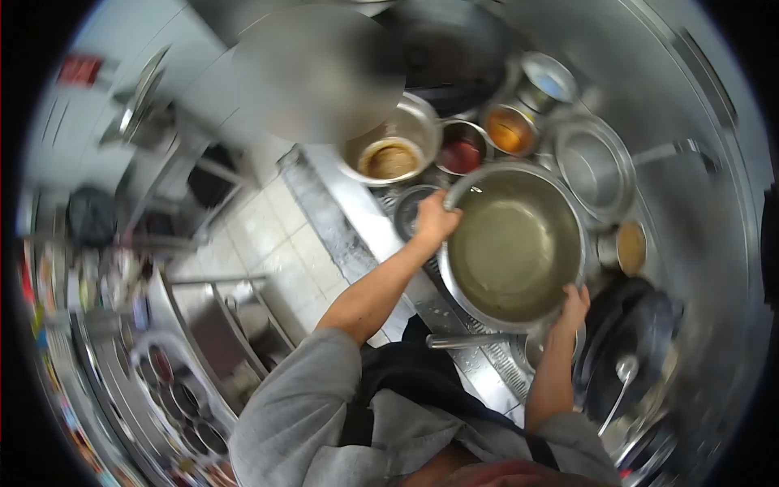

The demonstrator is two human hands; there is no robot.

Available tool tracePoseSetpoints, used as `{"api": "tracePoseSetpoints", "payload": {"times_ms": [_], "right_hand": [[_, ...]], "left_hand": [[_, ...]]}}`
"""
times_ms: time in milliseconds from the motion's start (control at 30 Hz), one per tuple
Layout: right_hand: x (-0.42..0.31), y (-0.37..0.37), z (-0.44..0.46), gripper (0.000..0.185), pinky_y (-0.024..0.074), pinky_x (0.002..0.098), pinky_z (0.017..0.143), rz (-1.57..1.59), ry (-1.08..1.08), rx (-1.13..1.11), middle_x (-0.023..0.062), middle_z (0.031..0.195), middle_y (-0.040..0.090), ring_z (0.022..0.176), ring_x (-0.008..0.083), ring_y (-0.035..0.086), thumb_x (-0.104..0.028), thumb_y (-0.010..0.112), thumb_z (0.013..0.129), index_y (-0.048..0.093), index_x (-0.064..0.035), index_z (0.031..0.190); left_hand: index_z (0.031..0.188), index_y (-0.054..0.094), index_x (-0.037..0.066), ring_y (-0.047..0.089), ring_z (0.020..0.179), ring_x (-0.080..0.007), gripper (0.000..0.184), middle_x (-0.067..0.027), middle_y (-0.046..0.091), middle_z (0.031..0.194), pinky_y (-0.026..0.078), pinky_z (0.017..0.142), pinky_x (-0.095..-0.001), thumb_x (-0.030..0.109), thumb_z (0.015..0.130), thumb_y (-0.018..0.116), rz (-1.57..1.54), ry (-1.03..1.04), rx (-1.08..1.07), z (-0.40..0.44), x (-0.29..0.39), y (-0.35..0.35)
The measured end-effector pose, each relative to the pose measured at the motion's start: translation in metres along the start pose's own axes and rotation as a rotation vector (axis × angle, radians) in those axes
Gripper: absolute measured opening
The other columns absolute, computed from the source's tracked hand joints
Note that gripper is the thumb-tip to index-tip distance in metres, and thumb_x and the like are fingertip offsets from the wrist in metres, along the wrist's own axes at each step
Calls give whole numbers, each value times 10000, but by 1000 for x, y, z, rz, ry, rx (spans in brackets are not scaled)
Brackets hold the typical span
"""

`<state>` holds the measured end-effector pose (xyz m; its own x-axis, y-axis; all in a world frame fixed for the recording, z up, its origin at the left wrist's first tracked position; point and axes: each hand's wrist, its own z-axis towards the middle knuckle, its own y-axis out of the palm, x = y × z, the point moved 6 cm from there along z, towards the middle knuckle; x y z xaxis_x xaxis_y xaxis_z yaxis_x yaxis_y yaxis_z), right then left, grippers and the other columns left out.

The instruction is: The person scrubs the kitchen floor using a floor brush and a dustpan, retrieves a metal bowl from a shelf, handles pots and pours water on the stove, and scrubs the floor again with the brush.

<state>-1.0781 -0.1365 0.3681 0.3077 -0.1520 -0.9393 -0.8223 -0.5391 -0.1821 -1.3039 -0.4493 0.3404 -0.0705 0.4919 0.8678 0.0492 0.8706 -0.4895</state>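
A large steel basin with pale yellowish liquid in it is held over the cooktop in the head view. My left hand is closed on its rim at the left. On the lower right, my right hand grips the same rim. Below the basin, a pan handle sticks out to the left, its pan partly hidden by my right arm. A small metal pot with red contents stands just beyond the basin, and beside it is a pot with orange contents.
A wide steel bowl contains a smaller brown-filled bowl. Farther right sit a round metal strainer or pot and a tan-filled container. Dark woks lie at the back and lower right, with a ladle. A blurred round shape hides part of the back.
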Motion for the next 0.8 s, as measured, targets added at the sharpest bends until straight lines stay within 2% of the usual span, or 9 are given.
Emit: {"api": "tracePoseSetpoints", "payload": {"times_ms": [67, 133, 200, 300, 367, 567, 633, 700, 800], "right_hand": [[-30, 6, -31, 248, 406, 289, 709, 34, -26, -76, 35, 811, 578, 752, 166, 527, -88, 555, 683, 594, -7, 914], [-50, 7, -59, 244, 450, 298, 696, 39, -55, -175, 58, 846, 598, 764, 175, 561, -74, 535, 698, 575, 1, 927], [-66, 7, -91, 259, 457, 298, 718, 35, -59, -161, 66, 843, 605, 753, 184, 568, -45, 518, 679, 582, 2, 925], [-73, 9, -128, 185, 458, 305, 708, 16, -54, -175, 68, 807, 591, 731, 189, 563, -33, 499, 668, 564, -6, 839], [-81, 24, -160, 157, 456, 302, 699, 10, -72, -201, 68, 791, 585, 722, 190, 559, -31, 498, 663, 552, -14, 809], [-79, 87, -249, 81, 437, 289, 647, -83, -106, -239, 50, 733, 540, 674, 181, 523, -37, 510, 653, 507, -40, 733], [-69, 116, -280, 73, 430, 288, 634, -104, -111, -263, 42, 721, 525, 660, 176, 510, -40, 515, 654, 498, -45, 725], [-65, 164, -322, 60, 420, 289, 615, -141, -164, -295, 26, 687, 492, 635, 164, 482, -43, 529, 655, 476, -60, 678], [-42, 240, -380, 92, 404, 277, 603, -150, -95, -373, 19, 680, 474, 629, 148, 461, -47, 547, 654, 459, -72, 668]], "left_hand": [[903, 624, -4, 612, 824, -393, 301, -237, 631, 828, 476, 765, -422, 130, 633, 617, -28, 21, 51, -14, 20, -30], [883, 616, -1, 599, 841, -413, 276, -254, 622, 840, 473, 782, -442, 120, 635, 611, -110, 30, 33, -26, 36, -63], [865, 605, -3, 588, 849, -428, 249, -272, 613, 846, 473, 788, -460, 100, 638, 606, -167, 44, 32, -41, 40, -95], [883, 599, -7, 587, 858, -425, 256, -273, 612, 859, 472, 781, -464, 76, 641, 588, -210, 57, 46, -57, 38, -146], [889, 591, -24, 589, 863, -421, 259, -266, 616, 858, 474, 780, -466, 60, 644, 577, -218, 5, -1, -69, 36, -190], [952, 573, -51, 590, 914, -409, 307, -256, 617, 936, 487, 801, -455, 30, 656, 556, -183, -63, -5, -88, -16, -315], [946, 582, -59, 588, 884, -427, 321, -289, 609, 900, 477, 791, -461, 36, 642, 548, -178, -80, 109, -96, -44, -362], [977, 575, -62, 583, 883, -437, 350, -302, 602, 897, 475, 793, -453, 44, 644, 555, -138, -105, 93, -107, -78, -405], [977, 569, -52, 585, 870, -442, 342, -300, 602, 893, 477, 782, -461, 54, 652, 566, -124, -162, 293, -126, -138, -474]]}}
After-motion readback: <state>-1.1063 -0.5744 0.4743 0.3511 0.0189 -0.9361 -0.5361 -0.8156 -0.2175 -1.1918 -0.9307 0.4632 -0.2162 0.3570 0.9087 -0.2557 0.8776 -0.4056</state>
